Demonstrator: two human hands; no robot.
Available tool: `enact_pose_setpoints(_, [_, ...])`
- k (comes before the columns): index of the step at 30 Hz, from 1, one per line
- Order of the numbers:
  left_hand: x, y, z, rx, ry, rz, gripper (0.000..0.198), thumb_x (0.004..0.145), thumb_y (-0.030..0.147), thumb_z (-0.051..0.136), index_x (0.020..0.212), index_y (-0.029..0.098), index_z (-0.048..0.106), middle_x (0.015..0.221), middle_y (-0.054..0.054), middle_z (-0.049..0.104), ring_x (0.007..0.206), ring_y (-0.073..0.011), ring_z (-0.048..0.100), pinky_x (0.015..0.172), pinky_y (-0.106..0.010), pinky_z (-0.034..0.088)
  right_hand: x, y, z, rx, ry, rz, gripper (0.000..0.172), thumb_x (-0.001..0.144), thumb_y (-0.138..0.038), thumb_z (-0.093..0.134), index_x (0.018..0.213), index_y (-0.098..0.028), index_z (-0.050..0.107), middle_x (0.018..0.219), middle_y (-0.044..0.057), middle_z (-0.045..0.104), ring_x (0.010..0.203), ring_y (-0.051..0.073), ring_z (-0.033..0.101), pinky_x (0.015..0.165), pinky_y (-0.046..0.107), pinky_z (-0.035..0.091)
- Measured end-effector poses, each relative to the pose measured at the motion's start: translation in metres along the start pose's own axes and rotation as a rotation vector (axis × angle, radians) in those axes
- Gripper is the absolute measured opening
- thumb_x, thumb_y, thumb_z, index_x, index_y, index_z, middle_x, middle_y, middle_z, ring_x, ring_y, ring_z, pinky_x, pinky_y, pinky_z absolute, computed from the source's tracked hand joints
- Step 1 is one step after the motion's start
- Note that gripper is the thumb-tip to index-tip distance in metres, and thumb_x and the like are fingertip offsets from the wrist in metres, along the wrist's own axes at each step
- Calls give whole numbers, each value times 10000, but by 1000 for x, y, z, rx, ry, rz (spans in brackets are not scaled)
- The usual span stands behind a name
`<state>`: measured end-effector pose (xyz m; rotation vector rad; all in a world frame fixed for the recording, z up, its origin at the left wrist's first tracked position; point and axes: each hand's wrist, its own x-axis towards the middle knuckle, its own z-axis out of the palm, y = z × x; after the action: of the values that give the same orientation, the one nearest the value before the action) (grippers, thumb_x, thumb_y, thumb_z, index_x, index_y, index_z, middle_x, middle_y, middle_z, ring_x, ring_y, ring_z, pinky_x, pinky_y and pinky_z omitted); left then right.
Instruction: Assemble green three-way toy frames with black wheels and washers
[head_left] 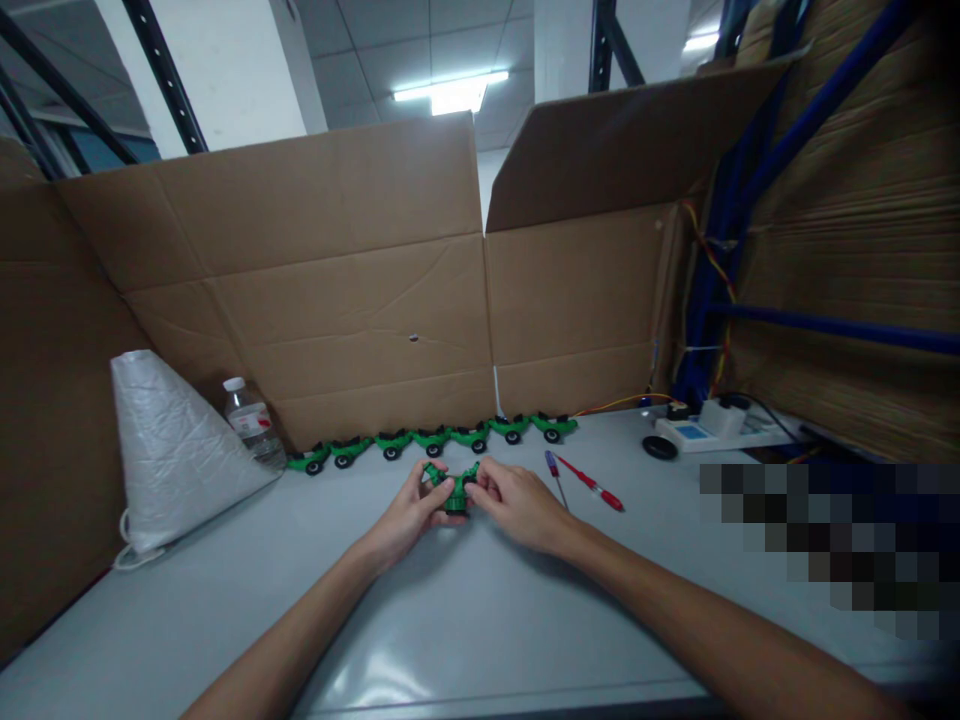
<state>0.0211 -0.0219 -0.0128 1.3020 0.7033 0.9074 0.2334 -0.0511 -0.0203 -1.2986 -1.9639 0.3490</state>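
Between my two hands, just above the table, is a green toy vehicle [455,498] with black parts. The fingers of my left hand [421,502] are wrapped round its left side, thumb on top. My right hand [514,500] pinches its right side near a dark round part, which may be a wheel. Fingers hide much of the toy. Behind my hands, a row of several similar green toy vehicles [431,441] with black wheels lines the foot of the cardboard wall. To the right of my right hand lie a purple-handled screwdriver [552,464] and a red screwdriver [610,499].
The grey table [420,620] is walled by cardboard [345,330]. On the left are a silvery bag [176,465] and a water bottle [252,422]. At the right stand a white power strip [701,430], a black ring [660,447] and a blue rack post [705,330] with wires.
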Motion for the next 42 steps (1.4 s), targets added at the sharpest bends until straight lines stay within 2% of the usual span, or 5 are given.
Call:
enact_pose_setpoints(8, [4,-10,-4,58,-68,38,619,731,388,934,1130,247,483,1008,-17,679,937,-191,688,917,-422,607,0,-4,-2,-24,14,21,210,994,-373,598,850,-221,587,724,-1,658,621,162,561,597,277,281])
enact_pose_setpoints(18, [2,-7,1,424,-53,217,546,874,397,803,1339,180,615,1132,-105,707,829,-174,629,728,-287,526,0,-4,2,-30,-14,37,98,951,-281,613,892,-218,567,767,-9,655,643,147,549,593,266,255])
enact_pose_setpoints(23, [3,-5,-1,528,-75,203,400,925,464,731,1166,145,714,994,-80,724,700,-148,578,625,-258,478,0,-2,2,-3,-6,13,116,960,-282,603,877,-219,553,769,-14,640,653,144,543,612,258,299])
enact_pose_setpoints(34, [4,3,-8,586,-113,90,417,890,533,735,908,120,682,681,8,602,582,-112,479,544,-225,354,4,1,-15,-503,-81,-404,104,1000,-258,625,1058,-176,597,1029,90,696,935,234,644,829,338,434])
enact_pose_setpoints(42, [6,3,-15,473,-174,-76,416,896,505,733,921,90,739,880,-105,748,653,-129,564,580,-235,396,2,-1,-16,-640,-112,-508,108,1033,-279,588,1041,-173,606,1004,85,693,923,236,660,836,365,455])
